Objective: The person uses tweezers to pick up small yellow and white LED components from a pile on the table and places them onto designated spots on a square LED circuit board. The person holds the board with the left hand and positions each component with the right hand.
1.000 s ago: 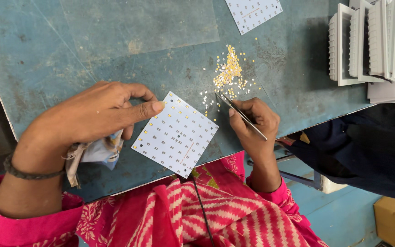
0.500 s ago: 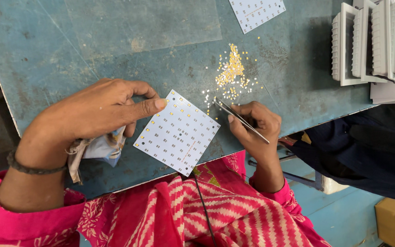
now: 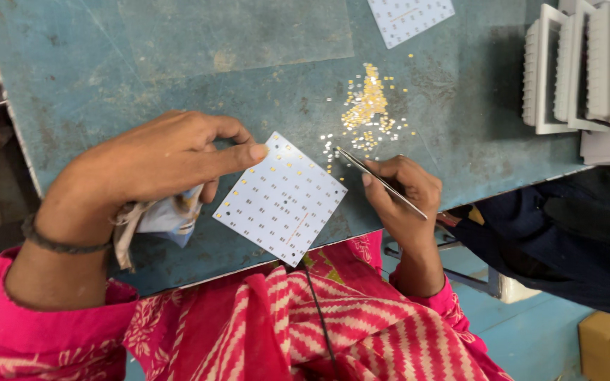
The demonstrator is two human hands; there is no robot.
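**Table, two hands, two boards**

Left hand [image 3: 157, 159]: index fingertip pressing one white board [image 3: 280, 199] flat on the table [image 3: 107, 63], a cloth [image 3: 167, 219] tucked beneath. Right hand [image 3: 400, 190]: closed on one pair of tweezers [image 3: 379, 182], tip beside the chip pile [image 3: 367, 109]. Second board [image 3: 411, 15] at the far edge.

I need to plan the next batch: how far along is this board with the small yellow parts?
Barely begun: the white board shows only a few yellow parts, most pads bare. In hand: the left hand pins its corner while the right hand aims tweezers toward the pile of yellow parts. Left: nearly all pads.
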